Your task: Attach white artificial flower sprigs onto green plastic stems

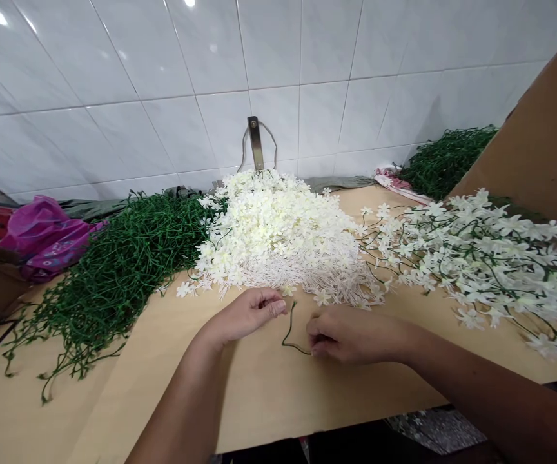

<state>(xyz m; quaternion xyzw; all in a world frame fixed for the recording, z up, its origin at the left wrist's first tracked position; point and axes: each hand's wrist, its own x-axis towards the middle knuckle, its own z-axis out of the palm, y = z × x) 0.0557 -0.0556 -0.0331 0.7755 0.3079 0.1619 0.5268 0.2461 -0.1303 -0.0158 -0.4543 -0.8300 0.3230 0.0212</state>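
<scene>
My right hand (349,335) pinches one end of a thin green plastic stem (289,332) that curls up over the tan table (269,393). My left hand (249,314) is closed in a pinch just left of the stem's upper tip, at the front edge of a big heap of loose white flower heads (278,235); what its fingers hold is too small to make out. Both hands rest low on the table.
A tangle of bare green stems (114,270) lies to the left. Finished stems with white flowers (481,258) spread to the right. More green stems (445,161) sit at the back right. A purple bag (44,235) is at far left, a brown board (544,135) at far right.
</scene>
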